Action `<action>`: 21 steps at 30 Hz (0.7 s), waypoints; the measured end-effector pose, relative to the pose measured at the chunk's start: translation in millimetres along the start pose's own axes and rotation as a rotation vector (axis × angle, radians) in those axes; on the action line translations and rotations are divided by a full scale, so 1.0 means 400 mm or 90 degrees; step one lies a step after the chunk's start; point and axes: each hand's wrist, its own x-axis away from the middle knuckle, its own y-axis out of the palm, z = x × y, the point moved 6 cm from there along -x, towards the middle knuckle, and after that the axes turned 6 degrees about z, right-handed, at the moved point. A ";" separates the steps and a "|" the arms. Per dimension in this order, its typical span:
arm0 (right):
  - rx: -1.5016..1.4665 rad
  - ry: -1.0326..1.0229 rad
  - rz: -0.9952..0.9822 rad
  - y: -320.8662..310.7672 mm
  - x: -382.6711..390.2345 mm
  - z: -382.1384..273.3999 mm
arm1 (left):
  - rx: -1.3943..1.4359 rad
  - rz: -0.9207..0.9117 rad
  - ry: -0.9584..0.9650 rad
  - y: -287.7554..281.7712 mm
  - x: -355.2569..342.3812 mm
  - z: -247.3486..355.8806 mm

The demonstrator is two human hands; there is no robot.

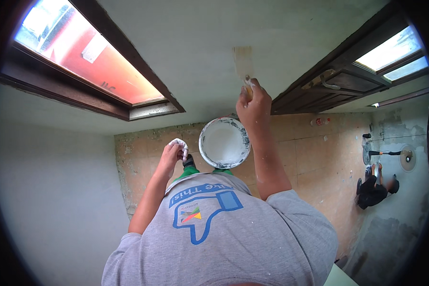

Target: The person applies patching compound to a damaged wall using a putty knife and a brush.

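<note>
My right hand (pixel 254 102) is raised against the pale wall, closed around a small wooden-handled tool (pixel 249 88). The tool's working end is too unclear to tell its kind. Just above it, a tan streaked patch (pixel 243 56) shows on the wall. Lower and to the left, my left hand (pixel 171 156) is held in front of my body with curled fingers smeared white. Whether anything is in them I cannot make out. Between my two arms, on the floor by my feet, stands a round bucket (pixel 201 143) of white paste or paint, its rim stained.
A dark-framed window (pixel 128 112) sits in the wall at upper left, a dark wooden door (pixel 329 86) with a handle at upper right. On the tiled floor (pixel 314 148) lie small red-and-white items (pixel 319 122). Far right, a person in black (pixel 371 193) is near a standing fan (pixel 407 158).
</note>
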 end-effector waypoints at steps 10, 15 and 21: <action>0.024 0.039 0.012 -0.044 -0.078 -0.064 | 0.008 0.007 0.012 -0.004 -0.018 0.015; -0.016 0.077 -0.018 -0.121 -0.074 -0.127 | 0.013 0.003 0.017 -0.010 -0.026 0.021; 0.064 0.111 -0.063 -0.071 -0.102 -0.090 | 0.015 -0.021 0.003 -0.004 -0.038 0.018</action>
